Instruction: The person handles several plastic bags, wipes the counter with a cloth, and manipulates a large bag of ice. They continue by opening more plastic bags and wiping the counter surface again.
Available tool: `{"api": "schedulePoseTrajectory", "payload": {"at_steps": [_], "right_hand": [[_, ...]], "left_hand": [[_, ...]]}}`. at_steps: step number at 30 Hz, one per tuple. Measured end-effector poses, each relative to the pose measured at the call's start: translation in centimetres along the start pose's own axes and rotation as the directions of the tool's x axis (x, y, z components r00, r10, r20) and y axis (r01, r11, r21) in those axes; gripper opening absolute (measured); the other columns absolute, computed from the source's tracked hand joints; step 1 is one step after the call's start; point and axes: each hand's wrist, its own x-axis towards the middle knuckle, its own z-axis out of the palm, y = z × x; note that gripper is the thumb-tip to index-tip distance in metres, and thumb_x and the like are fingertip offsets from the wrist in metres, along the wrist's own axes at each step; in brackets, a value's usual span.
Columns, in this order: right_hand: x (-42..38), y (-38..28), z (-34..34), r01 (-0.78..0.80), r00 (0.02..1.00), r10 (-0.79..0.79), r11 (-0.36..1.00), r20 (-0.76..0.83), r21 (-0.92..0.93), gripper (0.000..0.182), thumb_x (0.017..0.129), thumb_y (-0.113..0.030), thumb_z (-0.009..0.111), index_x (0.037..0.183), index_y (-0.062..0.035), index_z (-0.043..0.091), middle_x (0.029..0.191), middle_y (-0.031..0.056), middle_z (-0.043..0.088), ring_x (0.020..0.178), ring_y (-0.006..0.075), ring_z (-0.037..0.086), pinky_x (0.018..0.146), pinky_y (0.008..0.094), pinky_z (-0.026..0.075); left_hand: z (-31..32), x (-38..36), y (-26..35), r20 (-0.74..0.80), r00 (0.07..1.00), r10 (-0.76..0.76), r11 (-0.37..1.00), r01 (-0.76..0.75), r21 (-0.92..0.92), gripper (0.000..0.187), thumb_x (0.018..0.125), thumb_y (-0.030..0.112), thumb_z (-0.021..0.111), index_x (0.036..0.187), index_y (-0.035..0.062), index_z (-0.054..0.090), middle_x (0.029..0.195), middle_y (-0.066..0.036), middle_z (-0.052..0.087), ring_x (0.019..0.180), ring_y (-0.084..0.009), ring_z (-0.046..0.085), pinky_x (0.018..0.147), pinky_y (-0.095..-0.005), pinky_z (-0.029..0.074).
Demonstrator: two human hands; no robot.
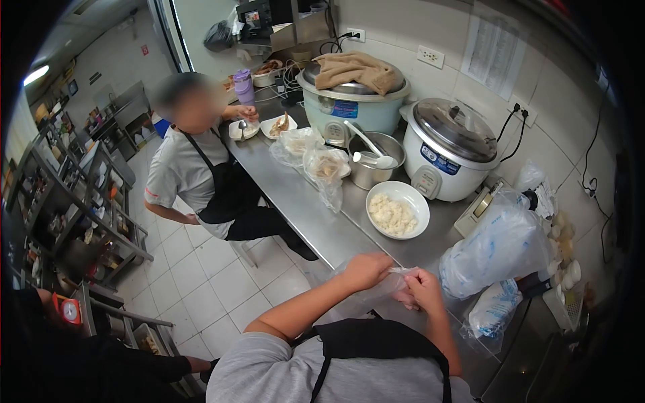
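Note:
A clear plastic bag [359, 300] is stretched between my two hands at the front edge of the steel table. My left hand [368, 271] pinches its top edge from the left. Close beside it, my right hand [424, 289] grips the same edge, fingers closed. Something pinkish shows by the right fingers, too small to make out. Beyond my hands stands a white bowl [422, 221] of cooked rice [392, 215]. Behind the bowl is a metal pot [368, 176] with a white ladle-like utensil [373, 160] across it.
Two rice cookers [440, 161] line the wall, a brown towel [356, 70] on the farther lid. Filled plastic bags [326, 164] lie left of the pot. Packs of plastic bags [494, 248] sit at right. A person [191, 158] sits at the table's left side, with food bowls nearby.

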Motion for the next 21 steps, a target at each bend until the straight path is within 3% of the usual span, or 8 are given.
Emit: {"api": "schedulePoseTrajectory", "payload": {"at_steps": [1,4,7,9,13,16,19,21], "right_hand": [[0.0,0.3,0.1,0.086,0.996,-0.086,0.996,-0.020,-0.009,0.009,0.077,-0.009,0.050,0.079,0.0002,0.052,0.054,0.0047,0.050,0.034,0.0087,0.043,0.028,0.0217,0.030],[-0.9,-1.4,0.1,-0.187,0.980,0.192,0.978,-0.045,0.095,0.011,0.077,-0.010,0.050,0.071,-0.0008,0.051,0.059,0.0015,0.049,0.051,0.0059,0.044,0.042,0.0212,0.035],[-1.5,-1.3,-0.5,-0.069,0.980,0.044,0.990,-0.194,-0.123,0.012,0.077,-0.010,0.050,0.069,-0.0009,0.051,0.059,0.0018,0.051,0.054,0.0062,0.046,0.045,0.0222,0.037],[-1.7,-0.4,-1.1,-0.033,0.980,0.020,0.998,-0.198,-0.062,0.011,0.078,-0.011,0.050,0.074,-0.0004,0.051,0.059,0.0027,0.050,0.049,0.0061,0.044,0.041,0.0215,0.036],[-1.9,1.2,-2.1,0.021,0.972,-0.026,0.999,-0.235,-0.025,0.012,0.079,-0.012,0.049,0.074,-0.0007,0.051,0.061,0.0021,0.050,0.050,0.0057,0.042,0.041,0.0208,0.035],[-1.1,3.9,-3.3,0.100,0.945,-0.102,0.995,-0.310,-0.020,0.011,0.080,-0.010,0.048,0.073,-0.0021,0.050,0.060,0.0011,0.049,0.048,0.0057,0.040,0.042,0.0207,0.035],[-1.5,3.0,-3.4,0.021,0.975,0.013,0.989,-0.223,0.149,0.012,0.080,-0.013,0.047,0.074,-0.0037,0.048,0.067,0.0055,0.053,0.050,0.0106,0.046,0.048,0.0235,0.040],[-2.6,0.8,-2.5,-0.086,0.994,0.110,0.859,-0.018,0.504,0.013,0.080,-0.016,0.049,0.082,-0.0029,0.048,0.070,0.0076,0.055,0.050,0.0123,0.047,0.049,0.0232,0.042]], "left_hand": [[-0.1,0.1,-0.3,0.021,1.000,-0.007,1.000,0.007,0.006,0.013,0.063,0.016,0.060,0.070,0.0084,0.051,0.064,-0.006,0.052,0.066,-0.0245,0.053,0.056,-0.0365,0.041],[-2.0,0.4,-0.9,0.119,0.993,-0.027,0.999,0.022,0.045,0.013,0.064,0.017,0.060,0.069,0.0091,0.051,0.065,-0.005,0.053,0.066,-0.0236,0.053,0.059,-0.0356,0.039],[-4.3,0.3,-1.9,0.246,0.965,-0.094,0.994,0.076,0.083,0.012,0.066,0.018,0.058,0.070,0.0094,0.051,0.066,-0.004,0.055,0.066,-0.0230,0.054,0.061,-0.0343,0.038],[-5.0,-0.1,-2.7,0.301,0.942,-0.148,0.987,0.120,0.110,0.011,0.068,0.019,0.056,0.071,0.0090,0.053,0.066,-0.005,0.055,0.067,-0.0231,0.054,0.061,-0.0337,0.039],[-4.8,-0.8,-4.1,0.247,0.927,-0.283,0.945,0.226,0.236,0.012,0.068,0.018,0.055,0.072,0.0071,0.052,0.072,-0.007,0.056,0.068,-0.0252,0.053,0.061,-0.0347,0.041],[-5.7,-1.2,-4.0,0.180,0.912,-0.369,0.928,0.353,0.119,0.023,0.069,0.023,0.058,0.082,0.0055,0.052,0.082,-0.011,0.055,0.076,-0.0261,0.053,0.065,-0.0336,0.042],[-4.7,-2.1,-4.1,-0.130,0.962,-0.240,0.970,0.243,0.006,0.042,0.069,0.030,0.061,0.097,0.0023,0.048,0.090,-0.013,0.054,0.087,-0.0257,0.052,0.073,-0.0314,0.041],[-2.0,-2.8,-6.3,-0.087,0.964,-0.253,0.958,0.236,-0.165,0.059,0.063,0.037,0.065,0.106,0.0021,0.045,0.096,-0.016,0.051,0.095,-0.0282,0.048,0.081,-0.0330,0.037]]}}
